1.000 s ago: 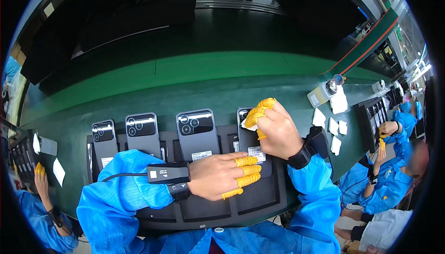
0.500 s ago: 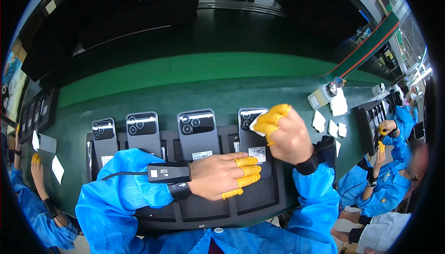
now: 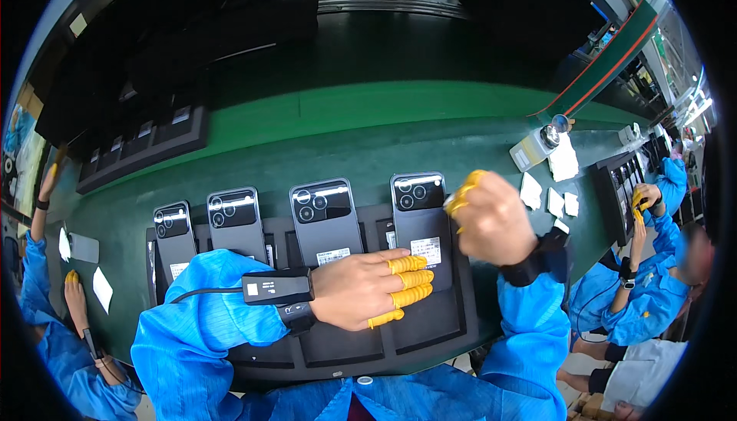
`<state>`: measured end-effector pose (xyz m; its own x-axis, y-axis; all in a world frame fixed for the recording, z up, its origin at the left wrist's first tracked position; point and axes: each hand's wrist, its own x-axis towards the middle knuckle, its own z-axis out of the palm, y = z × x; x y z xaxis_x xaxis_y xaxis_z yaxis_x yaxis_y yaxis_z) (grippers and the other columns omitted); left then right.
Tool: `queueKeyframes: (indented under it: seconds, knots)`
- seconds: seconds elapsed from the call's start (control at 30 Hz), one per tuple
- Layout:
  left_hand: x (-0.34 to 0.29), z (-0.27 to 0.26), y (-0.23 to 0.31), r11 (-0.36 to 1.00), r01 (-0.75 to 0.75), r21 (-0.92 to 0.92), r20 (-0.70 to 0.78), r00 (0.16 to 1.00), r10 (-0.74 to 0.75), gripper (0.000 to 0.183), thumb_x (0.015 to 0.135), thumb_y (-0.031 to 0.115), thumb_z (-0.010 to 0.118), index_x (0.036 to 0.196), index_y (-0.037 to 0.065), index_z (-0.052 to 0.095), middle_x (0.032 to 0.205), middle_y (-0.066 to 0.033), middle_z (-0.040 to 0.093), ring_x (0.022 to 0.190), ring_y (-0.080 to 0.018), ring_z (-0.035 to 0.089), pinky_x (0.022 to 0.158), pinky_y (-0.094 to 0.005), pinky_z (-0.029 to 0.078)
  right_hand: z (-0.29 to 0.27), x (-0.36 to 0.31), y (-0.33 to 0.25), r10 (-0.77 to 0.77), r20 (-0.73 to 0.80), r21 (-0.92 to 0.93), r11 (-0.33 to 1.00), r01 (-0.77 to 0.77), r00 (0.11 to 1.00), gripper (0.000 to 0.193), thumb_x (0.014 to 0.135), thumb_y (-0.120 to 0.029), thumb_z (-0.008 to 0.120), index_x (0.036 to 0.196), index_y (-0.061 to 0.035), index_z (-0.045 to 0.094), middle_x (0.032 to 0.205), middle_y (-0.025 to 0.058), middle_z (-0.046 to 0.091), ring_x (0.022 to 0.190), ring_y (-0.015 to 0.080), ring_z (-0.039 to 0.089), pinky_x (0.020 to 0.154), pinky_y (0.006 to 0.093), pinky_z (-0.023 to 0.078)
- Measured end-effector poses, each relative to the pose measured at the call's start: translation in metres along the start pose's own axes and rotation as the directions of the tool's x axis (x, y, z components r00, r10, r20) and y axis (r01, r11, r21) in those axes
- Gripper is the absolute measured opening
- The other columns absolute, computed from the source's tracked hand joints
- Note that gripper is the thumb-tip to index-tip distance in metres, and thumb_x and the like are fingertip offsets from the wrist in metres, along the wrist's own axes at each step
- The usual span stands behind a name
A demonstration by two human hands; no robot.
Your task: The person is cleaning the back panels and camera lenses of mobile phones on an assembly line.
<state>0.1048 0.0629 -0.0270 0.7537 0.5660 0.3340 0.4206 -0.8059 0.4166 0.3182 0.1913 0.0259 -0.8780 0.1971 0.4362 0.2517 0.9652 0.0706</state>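
Four fingers of my left hand (image 3: 357, 287), several in yellow finger cots, lie stretched flat over the lower back of the rightmost grey phone (image 3: 422, 225), beside its white label. My right hand (image 3: 491, 217) is closed just right of that phone's camera panel, apart from it. A small edge of a white wipe (image 3: 449, 202) shows at its yellow-cotted fingers; the rest is hidden. To the left, the other grey phones (image 3: 326, 229), (image 3: 236, 225), (image 3: 173, 237) lie back up in a row on the black tray (image 3: 426, 336), partly under my left arm.
A clear bottle (image 3: 530, 151) with a metal top stands at the right, near white wipes (image 3: 531, 191). Another black tray (image 3: 150, 148) lies far left. People in blue work at both sides, with a tray (image 3: 618, 198) at the right. A white piece (image 3: 102, 289) lies at the left.
My right hand has moved right, off the phone's camera panel. My left hand stays in place. The far-left tray has shifted away and to the right, and a co-worker's arm reaches toward it.
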Motion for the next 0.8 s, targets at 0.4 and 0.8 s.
queueKeyframes:
  seconds: [0.4, 0.8]
  knots:
    - [-0.002, -0.001, -0.001, 1.0, -0.009, -0.012, 0.025, 1.0, 0.009, 0.048, 0.091, 0.026, 0.056, 0.132, 0.002, 0.053, 0.135, -0.0153, 0.054, 0.129, -0.0276, 0.05, 0.117, -0.0427, 0.03, 0.027, 0.006, -0.019, -0.025, -0.146, 0.067, 0.997, 0.035, 0.989, 0.028, 0.058, -0.007, 0.066, 0.084, 0.0017, 0.069, 0.087, 0.0111, 0.061, 0.086, 0.0271, 0.058, 0.077, 0.0383, 0.052]
    - [-0.001, -0.001, -0.002, 1.0, -0.011, -0.007, 0.017, 1.0, 0.011, 0.047, 0.091, 0.024, 0.056, 0.133, 0.003, 0.053, 0.136, -0.0142, 0.054, 0.129, -0.0266, 0.049, 0.117, -0.0425, 0.029, 0.008, 0.005, -0.01, 0.077, -0.206, 0.064, 0.996, -0.065, 0.975, 0.029, 0.057, 0.003, 0.066, 0.086, -0.0005, 0.071, 0.086, 0.0092, 0.063, 0.081, 0.0264, 0.059, 0.076, 0.0376, 0.053]
